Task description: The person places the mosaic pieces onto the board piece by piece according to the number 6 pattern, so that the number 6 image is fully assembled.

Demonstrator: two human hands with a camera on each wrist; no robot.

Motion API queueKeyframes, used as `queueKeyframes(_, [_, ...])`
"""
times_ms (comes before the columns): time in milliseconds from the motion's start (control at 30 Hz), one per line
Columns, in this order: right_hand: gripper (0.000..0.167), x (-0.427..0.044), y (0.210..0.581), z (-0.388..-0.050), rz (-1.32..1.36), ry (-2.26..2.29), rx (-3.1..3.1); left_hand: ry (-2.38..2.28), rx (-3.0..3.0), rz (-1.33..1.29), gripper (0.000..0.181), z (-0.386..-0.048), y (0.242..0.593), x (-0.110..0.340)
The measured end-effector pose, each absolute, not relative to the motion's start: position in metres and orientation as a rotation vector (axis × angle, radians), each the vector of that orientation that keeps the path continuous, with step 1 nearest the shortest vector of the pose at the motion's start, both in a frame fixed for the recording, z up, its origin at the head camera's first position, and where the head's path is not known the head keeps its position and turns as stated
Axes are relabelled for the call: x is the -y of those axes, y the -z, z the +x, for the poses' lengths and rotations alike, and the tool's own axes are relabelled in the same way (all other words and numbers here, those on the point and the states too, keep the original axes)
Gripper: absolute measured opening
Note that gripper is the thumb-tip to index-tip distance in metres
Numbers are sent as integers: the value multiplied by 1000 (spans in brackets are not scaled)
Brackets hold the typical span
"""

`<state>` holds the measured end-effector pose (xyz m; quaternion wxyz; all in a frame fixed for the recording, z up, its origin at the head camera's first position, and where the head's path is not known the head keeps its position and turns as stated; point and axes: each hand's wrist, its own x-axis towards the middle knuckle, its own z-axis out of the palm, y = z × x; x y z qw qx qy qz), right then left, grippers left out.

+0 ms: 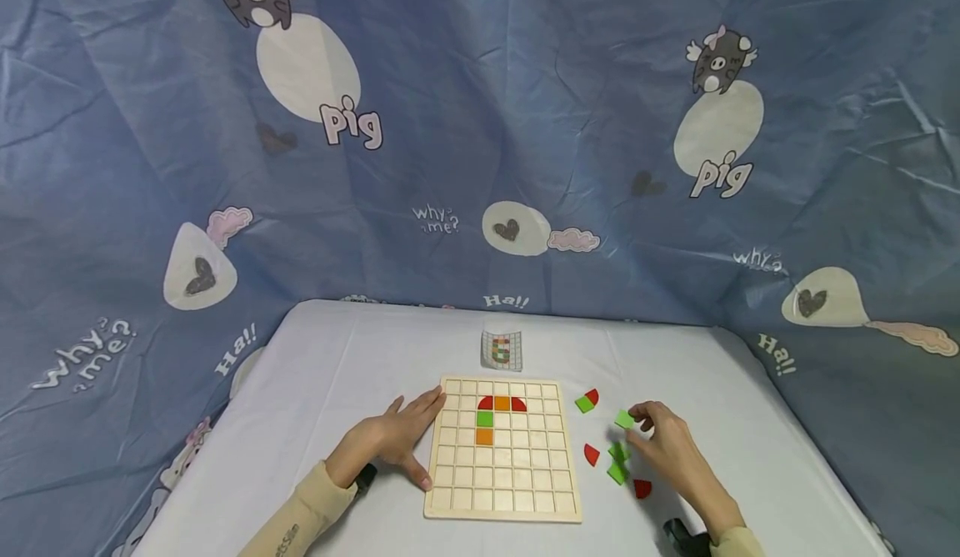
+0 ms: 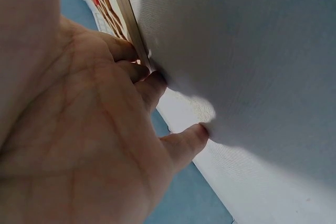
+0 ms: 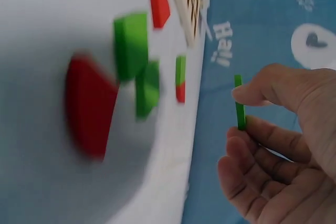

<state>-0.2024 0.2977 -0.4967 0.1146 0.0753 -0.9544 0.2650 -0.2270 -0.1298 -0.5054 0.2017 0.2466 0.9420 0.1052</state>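
My right hand (image 1: 667, 444) pinches a green square tile (image 1: 624, 419) between thumb and forefinger, above the table right of the board. In the right wrist view that green tile (image 3: 240, 103) is seen edge-on. My left hand (image 1: 401, 436) rests against the left edge of the wooden grid board (image 1: 517, 478), fingers spread. Upper cells of the board hold two red quarter-circle tiles (image 1: 518, 404), two orange tiles (image 1: 484, 437) and a green tile (image 1: 485, 419). Beneath the right hand lie loose green tiles (image 1: 617, 473) and a red quarter-circle tile (image 1: 642, 489).
A small pattern card (image 1: 501, 351) with a coloured grid lies behind the board. Right of the board are another red quarter-circle tile (image 1: 592, 454) and a touching green tile (image 1: 584, 405) and red tile (image 1: 592, 396). Blue printed cloth (image 1: 450, 123) hangs round the white table (image 1: 360, 340).
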Motion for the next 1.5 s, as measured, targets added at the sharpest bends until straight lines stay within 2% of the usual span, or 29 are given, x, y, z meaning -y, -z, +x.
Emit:
queueKeyframes(367, [24, -237, 497, -205, 408, -869, 2824, -314, -2627, 690, 137, -227, 503, 130])
queueKeyframes(667, [21, -199, 498, -209, 726, -881, 2810, -300, -2629, 689, 138, -228, 505, 130])
queueKeyframes(933, [18, -171, 501, -213, 900, -829, 2845, -311, -2628, 703, 138, -225, 501, 131])
queueKeyframes(1500, [20, -149, 514, -223, 968, -734, 2939, -312, -2626, 683, 137, -225, 501, 128])
